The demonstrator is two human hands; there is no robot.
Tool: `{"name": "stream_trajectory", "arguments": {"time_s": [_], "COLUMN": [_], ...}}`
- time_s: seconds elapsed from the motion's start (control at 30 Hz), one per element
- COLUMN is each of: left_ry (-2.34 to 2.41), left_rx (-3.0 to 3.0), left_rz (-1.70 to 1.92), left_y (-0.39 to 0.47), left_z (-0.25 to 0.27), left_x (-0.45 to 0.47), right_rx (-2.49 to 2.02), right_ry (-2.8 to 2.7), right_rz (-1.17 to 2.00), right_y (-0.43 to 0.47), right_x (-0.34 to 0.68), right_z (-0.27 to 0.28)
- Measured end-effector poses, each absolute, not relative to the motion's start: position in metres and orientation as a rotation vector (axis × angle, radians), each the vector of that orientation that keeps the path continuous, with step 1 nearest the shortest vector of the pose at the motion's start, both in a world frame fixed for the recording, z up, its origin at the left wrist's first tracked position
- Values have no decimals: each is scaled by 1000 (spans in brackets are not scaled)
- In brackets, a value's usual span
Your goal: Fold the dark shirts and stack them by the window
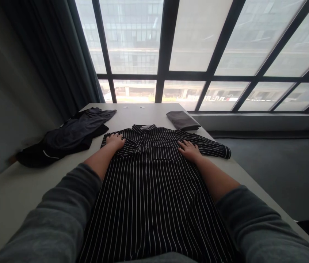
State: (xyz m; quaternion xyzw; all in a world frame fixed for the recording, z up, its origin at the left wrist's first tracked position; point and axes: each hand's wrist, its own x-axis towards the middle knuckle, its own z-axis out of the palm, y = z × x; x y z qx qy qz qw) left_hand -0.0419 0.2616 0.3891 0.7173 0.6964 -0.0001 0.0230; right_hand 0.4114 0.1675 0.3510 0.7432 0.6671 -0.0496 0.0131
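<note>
A black shirt with thin white stripes (149, 182) lies spread out front side up, its collar toward the window and its hem toward me. My left hand (116, 141) rests on the shirt near the left shoulder, fingers spread over the cloth. The sleeve on that side is folded inward across the chest. On the other side my right hand (189, 150) lies flat by the chest, below the right sleeve (212, 145), which stretches out to the table's right edge. Neither hand grips the fabric visibly.
Dark clothes (72, 131) lie in a loose heap at the left of the white table (12, 197). A folded grey cloth (183, 119) sits at the far right corner. Beyond the table stand large windows (187, 36) and a dark curtain (58, 47).
</note>
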Motion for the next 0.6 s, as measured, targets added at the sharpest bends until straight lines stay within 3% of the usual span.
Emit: {"name": "stream_trajectory", "arguments": {"time_s": [0.27, 0.6], "left_ry": [2212, 2163], "left_rx": [2047, 2195], "left_rz": [-13, 154], "left_y": [318, 317], "left_z": [359, 388], "left_x": [-45, -33], "right_rx": [2302, 2325], "right_ry": [2122, 2140], "right_rz": [-172, -223], "right_y": [180, 191], "right_x": [418, 413], "right_z": [343, 348]}}
